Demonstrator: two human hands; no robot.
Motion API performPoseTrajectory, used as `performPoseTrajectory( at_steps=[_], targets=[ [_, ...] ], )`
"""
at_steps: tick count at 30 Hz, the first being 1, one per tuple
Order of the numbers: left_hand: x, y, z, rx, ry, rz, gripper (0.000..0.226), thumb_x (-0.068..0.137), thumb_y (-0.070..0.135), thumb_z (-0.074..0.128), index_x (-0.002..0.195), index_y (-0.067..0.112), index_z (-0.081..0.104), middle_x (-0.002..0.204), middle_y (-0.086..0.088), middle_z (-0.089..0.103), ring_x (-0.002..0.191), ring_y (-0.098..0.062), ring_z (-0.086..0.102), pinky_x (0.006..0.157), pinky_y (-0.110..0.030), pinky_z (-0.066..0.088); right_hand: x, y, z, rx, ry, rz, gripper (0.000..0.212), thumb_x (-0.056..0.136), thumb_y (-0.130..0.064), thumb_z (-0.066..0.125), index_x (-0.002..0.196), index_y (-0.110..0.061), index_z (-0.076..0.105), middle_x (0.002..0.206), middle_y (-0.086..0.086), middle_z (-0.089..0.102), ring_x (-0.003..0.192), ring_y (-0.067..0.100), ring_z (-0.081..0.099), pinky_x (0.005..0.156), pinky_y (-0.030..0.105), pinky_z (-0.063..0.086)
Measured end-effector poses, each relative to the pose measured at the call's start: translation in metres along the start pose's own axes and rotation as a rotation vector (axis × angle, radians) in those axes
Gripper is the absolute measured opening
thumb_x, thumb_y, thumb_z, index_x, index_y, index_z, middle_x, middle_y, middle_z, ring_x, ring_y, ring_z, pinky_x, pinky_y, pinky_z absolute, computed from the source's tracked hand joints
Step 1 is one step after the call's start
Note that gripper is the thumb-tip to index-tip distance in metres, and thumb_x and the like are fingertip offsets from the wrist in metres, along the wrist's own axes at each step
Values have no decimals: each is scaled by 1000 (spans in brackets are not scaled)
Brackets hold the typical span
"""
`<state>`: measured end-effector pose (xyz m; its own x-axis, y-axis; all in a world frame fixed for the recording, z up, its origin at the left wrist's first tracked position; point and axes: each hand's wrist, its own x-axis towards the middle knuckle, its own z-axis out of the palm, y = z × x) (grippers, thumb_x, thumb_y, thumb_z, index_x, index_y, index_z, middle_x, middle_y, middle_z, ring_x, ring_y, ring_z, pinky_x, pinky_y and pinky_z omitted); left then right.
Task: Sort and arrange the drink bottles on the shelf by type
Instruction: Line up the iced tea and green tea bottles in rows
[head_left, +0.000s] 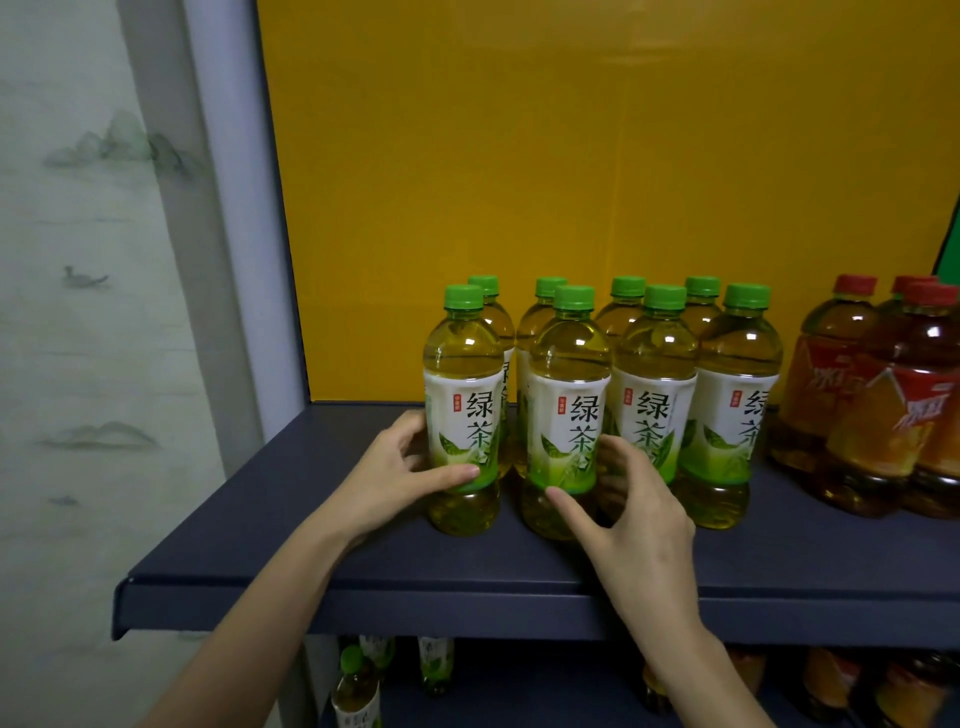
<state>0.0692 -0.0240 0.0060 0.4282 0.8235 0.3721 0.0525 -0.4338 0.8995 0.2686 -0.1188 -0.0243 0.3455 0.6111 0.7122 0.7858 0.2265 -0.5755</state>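
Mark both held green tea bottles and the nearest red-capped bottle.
Leftmost green bottle (462, 415), head view, white label.
Second front green bottle (563, 421), head view, white label.
Red-capped bottle (898, 410), head view, red label.

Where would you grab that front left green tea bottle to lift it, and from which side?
Probably round the labelled middle of the front left green tea bottle, from its open left side, much as the left hand grips it. It stands upright, and the next bottle and the bottle behind crowd the other sides.
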Motion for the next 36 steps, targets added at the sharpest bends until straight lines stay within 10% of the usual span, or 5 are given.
performPoseTrajectory(
  at_steps=[17, 25, 30, 36],
  targets=[
    [2, -2, 21, 79, 128, 134, 53, 64, 21, 78, 112, 28, 56, 113, 4, 65, 108, -13, 61, 86, -27, 54, 4, 1, 4, -81, 38, -50, 58, 73, -36, 75, 122, -14, 51, 112, -3, 59, 102, 14, 59, 78, 27, 46],
    [5, -8, 27, 81, 127, -42, 125, 35, 56, 86, 142, 31, 27, 140, 10, 43, 128, -4, 41, 107, -29, 35, 28, 48, -56, 57, 255, -120, 73, 72, -46, 70, 129, -12, 41, 124, -2, 43, 116, 10, 38, 99, 29, 34],
    [9, -7, 42, 17, 131, -63, 116, 37, 35, 91, 137, 30, 34, 126, 13, 55, 112, -1, 54, 85, -19, 48, 61, 83, -73, 482, -177, 287, 120, 55, -40, 84, 147, -34, 7, 154, -6, 21, 139, 13, 25, 111, 35, 26],
    [10, -6, 57, 75, 205, -46, 117, 34, 38, 94, 134, 26, 34, 123, 11, 58, 112, -6, 57, 94, -32, 48, 75, 94, -69, 699, -381, 293, 91, 61, -19, 79, 137, -32, 31, 117, -15, 58, 105, -1, 58, 71, 10, 51]
  ],
)
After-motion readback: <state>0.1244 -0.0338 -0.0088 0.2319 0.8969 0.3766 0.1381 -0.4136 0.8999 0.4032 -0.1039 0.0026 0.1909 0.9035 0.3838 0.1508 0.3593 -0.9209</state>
